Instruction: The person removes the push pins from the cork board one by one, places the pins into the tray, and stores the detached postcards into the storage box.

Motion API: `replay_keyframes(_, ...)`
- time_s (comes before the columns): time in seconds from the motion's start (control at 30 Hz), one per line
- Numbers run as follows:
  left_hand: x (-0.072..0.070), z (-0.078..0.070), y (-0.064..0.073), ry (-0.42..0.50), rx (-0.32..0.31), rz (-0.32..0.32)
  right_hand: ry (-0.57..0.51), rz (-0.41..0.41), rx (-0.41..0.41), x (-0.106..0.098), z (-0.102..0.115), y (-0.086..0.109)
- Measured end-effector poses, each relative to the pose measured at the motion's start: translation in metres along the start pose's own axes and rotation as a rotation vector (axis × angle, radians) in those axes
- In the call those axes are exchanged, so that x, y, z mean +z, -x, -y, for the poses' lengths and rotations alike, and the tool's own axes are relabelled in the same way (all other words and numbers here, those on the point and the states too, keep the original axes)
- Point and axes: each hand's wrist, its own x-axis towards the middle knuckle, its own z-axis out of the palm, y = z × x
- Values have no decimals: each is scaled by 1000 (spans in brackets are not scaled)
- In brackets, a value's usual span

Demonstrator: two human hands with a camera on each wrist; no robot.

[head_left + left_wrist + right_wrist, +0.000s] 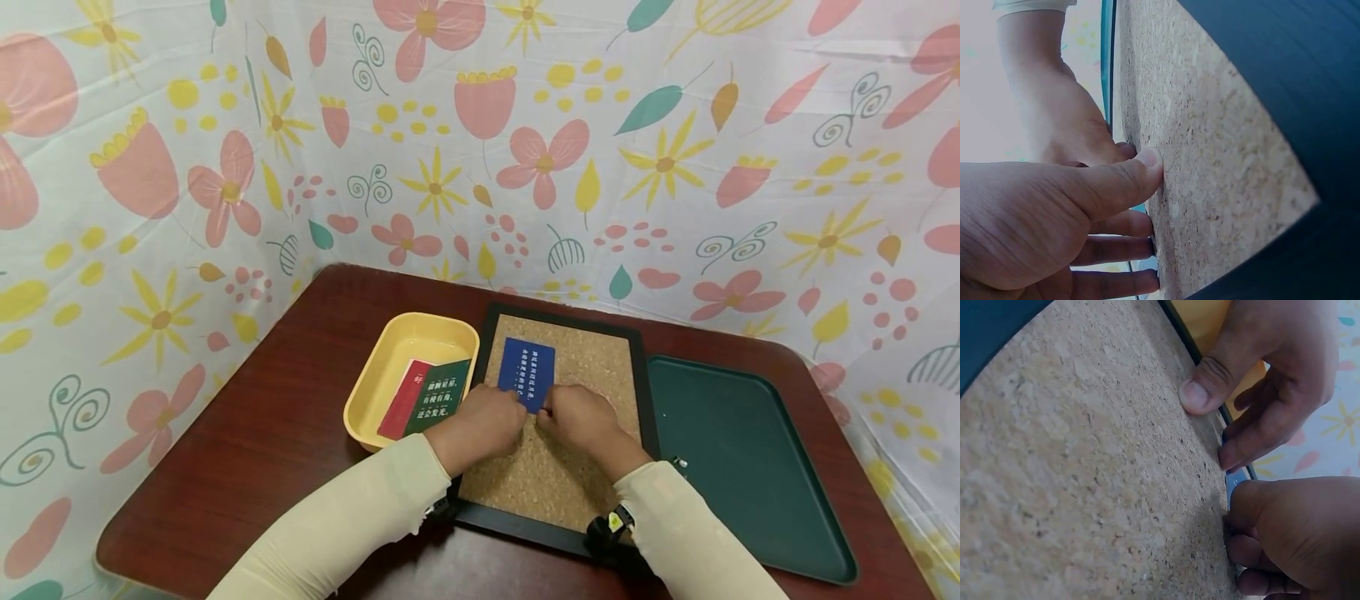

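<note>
A blue card (527, 367) with lines of white writing lies on the cork board (517, 479), inside its black frame. At the card's lower left corner is my left hand (483, 423). The left wrist view shows that hand (1054, 219) with its fingers straight, tips against the board, and its thumb resting on the cork. My right hand (588, 421) is at the card's lower right corner. In the right wrist view this hand (1310, 531) has curled fingers beside a sliver of the blue card (1235, 480); I cannot tell whether it pinches anything.
Left of the board stands a yellow tray (367, 392) holding a red card (405, 400) and a green card (438, 396) with white writing. A dark green tray (750, 467) lies to the right. Behind the brown table (300, 375) hangs a floral curtain (480, 192).
</note>
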Motion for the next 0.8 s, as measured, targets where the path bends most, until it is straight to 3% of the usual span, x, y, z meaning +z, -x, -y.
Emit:
replay_keyframes(0.23, 1, -1, 0, -3, 5, -23, -66, 15, 36, 3, -1, 1)
replay_keyframes(0.8, 1, 0, -2, -19, -4, 1, -244, 48, 113, 2, -4, 3)
